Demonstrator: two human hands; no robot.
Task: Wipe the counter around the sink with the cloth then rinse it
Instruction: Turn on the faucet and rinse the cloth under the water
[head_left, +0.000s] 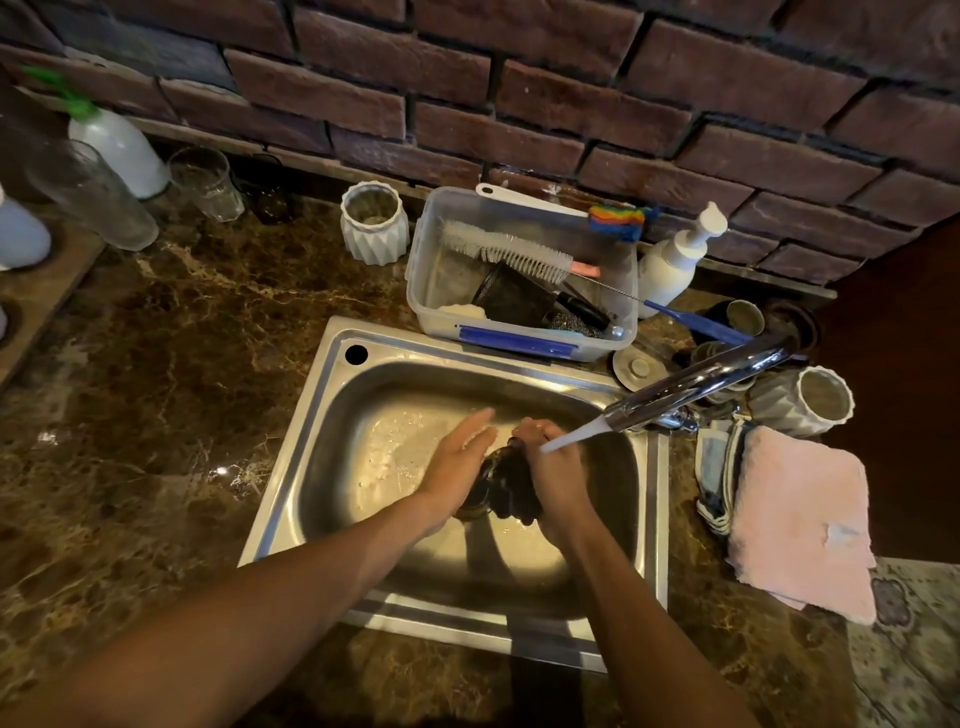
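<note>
Here, two hands (511, 467), one dark cloth (506, 486), one sink (332, 415).

A sink (332, 415) is sitting sunk into the counter (156, 364) before a brick wall (519, 104); both hands are meeting over its basin, the left hand (457, 462) lying beside the right hand (556, 478), a cloth (506, 488) bunching between them; a faucet (696, 382) is reaching in from the right; a tub (519, 338) of brushes is standing just behind the sink's rear rim, a ribbed vase (373, 223) sitting to its left and a pump bottle (675, 260) to its right; a folded towel (800, 519) is lying on the counter right of the sink; glasses (205, 182) and bottles (119, 145) are crowding the far left.
</note>
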